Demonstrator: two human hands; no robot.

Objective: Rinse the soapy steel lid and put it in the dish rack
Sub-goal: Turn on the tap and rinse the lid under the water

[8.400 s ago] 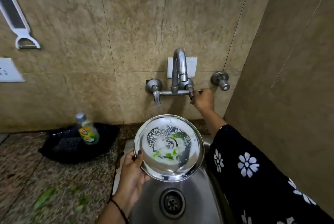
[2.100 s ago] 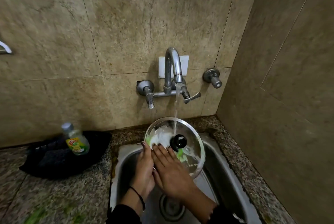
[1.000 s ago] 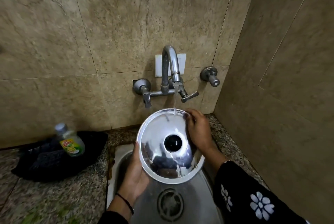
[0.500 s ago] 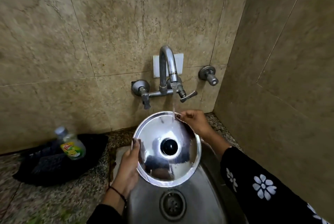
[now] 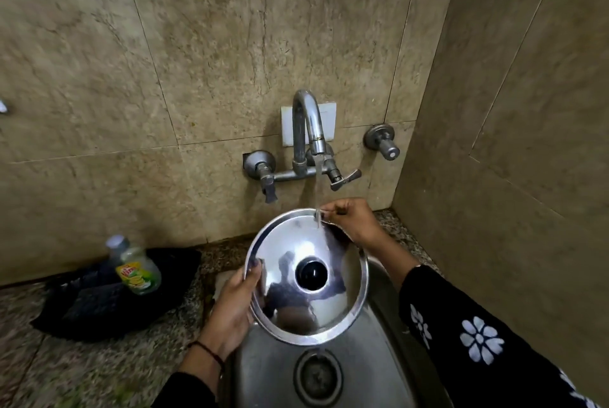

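Observation:
The round steel lid [image 5: 290, 302] with a black knob [image 5: 311, 273] is held tilted over the steel sink [image 5: 379, 358], knob side toward me. It looks shiny, with no foam showing on this side. My left hand [image 5: 235, 305] grips its left rim. My right hand [image 5: 349, 219] pinches the far rim at the top right. A thin stream of water falls from the tap [image 5: 308, 130] onto the upper edge of the lid, right by my right fingers. No dish rack is in view.
A dish soap bottle [image 5: 135, 267] stands on a black cloth [image 5: 108, 295] on the speckled granite counter [image 5: 82, 368], left of the sink. Tiled walls close in behind and on the right. The drain [image 5: 318, 376] lies below the lid.
The soapy underside was shown first, then the lid was turned knob side up and rubbed under the running water. Over the last second my right hand slid to the far rim, near the stream.

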